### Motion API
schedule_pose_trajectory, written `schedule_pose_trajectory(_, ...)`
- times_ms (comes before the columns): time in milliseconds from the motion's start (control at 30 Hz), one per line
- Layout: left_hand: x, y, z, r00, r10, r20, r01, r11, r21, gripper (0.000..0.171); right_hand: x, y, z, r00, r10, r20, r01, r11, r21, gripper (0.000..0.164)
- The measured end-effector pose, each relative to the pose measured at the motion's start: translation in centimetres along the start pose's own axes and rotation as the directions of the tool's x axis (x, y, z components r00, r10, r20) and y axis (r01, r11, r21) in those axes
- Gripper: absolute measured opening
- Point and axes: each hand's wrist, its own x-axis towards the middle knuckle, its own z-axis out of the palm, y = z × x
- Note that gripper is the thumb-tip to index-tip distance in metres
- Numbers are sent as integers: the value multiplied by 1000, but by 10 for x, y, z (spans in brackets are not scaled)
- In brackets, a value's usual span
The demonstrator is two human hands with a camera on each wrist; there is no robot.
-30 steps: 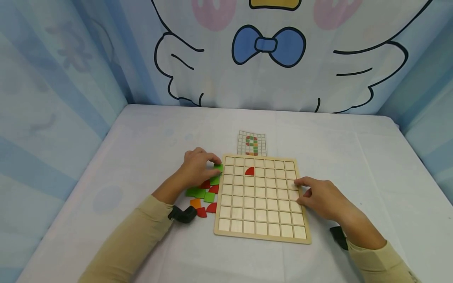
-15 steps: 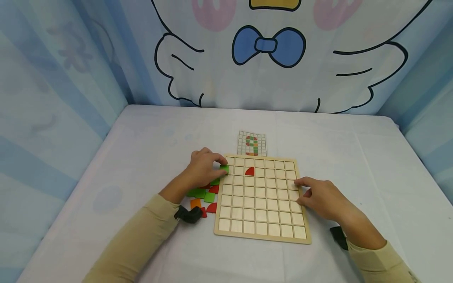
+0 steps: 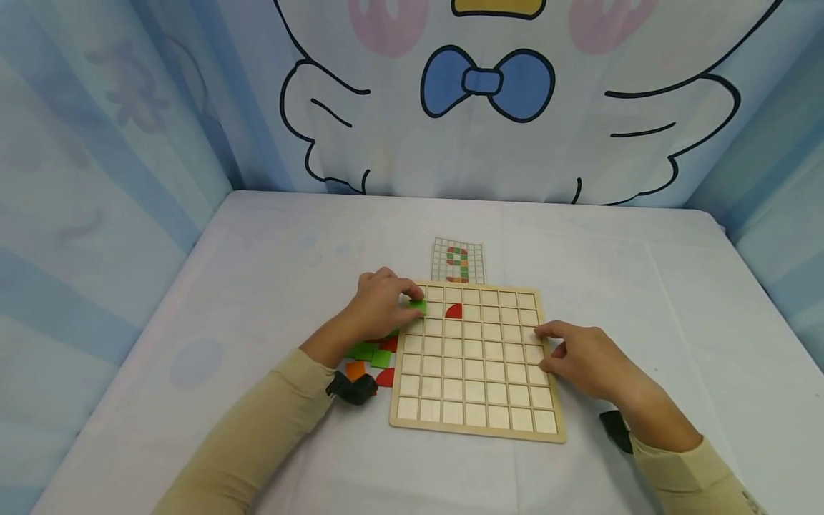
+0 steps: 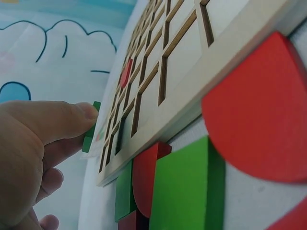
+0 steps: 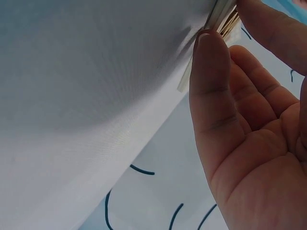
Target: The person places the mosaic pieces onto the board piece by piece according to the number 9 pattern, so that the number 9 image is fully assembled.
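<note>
My left hand [image 3: 381, 306] pinches a green square tile [image 4: 90, 134] between thumb and forefinger, over the upper left cells of a wooden grid board [image 3: 476, 433]. In the left wrist view the tile stands on edge between the fingertips, above the board's surface. A red quarter-circle tile [image 3: 454, 311] lies in a cell of the second row. At the board's right rim my right hand [image 3: 582, 357] rests its thumb and forefinger, set apart along the edge; in the right wrist view the thumb tip touches the board's side.
Left of the board lie loose tiles: green squares [image 3: 380, 358], red quarter-circles [image 3: 385, 378] and an orange square [image 3: 355, 370], partly hidden by the left arm. A printed pattern card [image 3: 476, 259] lies just behind the board on the white-covered table [image 3: 676, 286]. Printed curtains surround the table.
My left hand has moved right with the green tile, from beside the board's left edge to above its upper left cells. The right hand has stayed at the rim.
</note>
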Motion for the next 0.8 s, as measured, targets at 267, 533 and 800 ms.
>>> schedule_pose_trajectory(267,5,3,3,1000,6,3,-6,1000,4,23,1,-1,-2,1000,5,2,-5,1000,-14,51)
schedule_pose_trajectory(533,8,9,5,1000,0,13,0,1000,-12,22,2,0,-1,1000,27,13,-27,1000,-7,51)
schedule_pose_trajectory(800,11,11,8,999,39,-1,-39,999,-33,23,2,0,-1,1000,14,3,-14,1000,-17,50)
